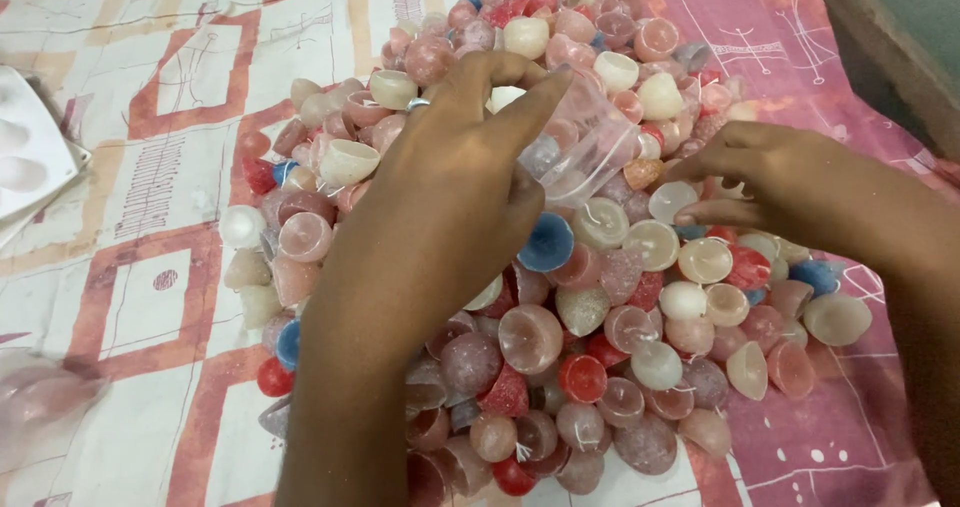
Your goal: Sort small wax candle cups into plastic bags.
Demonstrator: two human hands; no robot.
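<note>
The left hand [450, 177] pinches the rim of a clear bag [580, 147] over a heap of dome candles [560, 297] on a patterned cloth [180, 77]. The right hand [790, 182] rests on the heap — fingers curled, tips hidden, what they grip unclear. The bag's contents are blurred — candles, seemingly.

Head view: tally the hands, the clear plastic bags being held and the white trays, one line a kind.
Bare hands: 2, left hand pinching the bag, right hand on the pile of dome-shaped wax candles
Clear plastic bag: 1
White moulded plastic tray: 1
Total: 4
</note>
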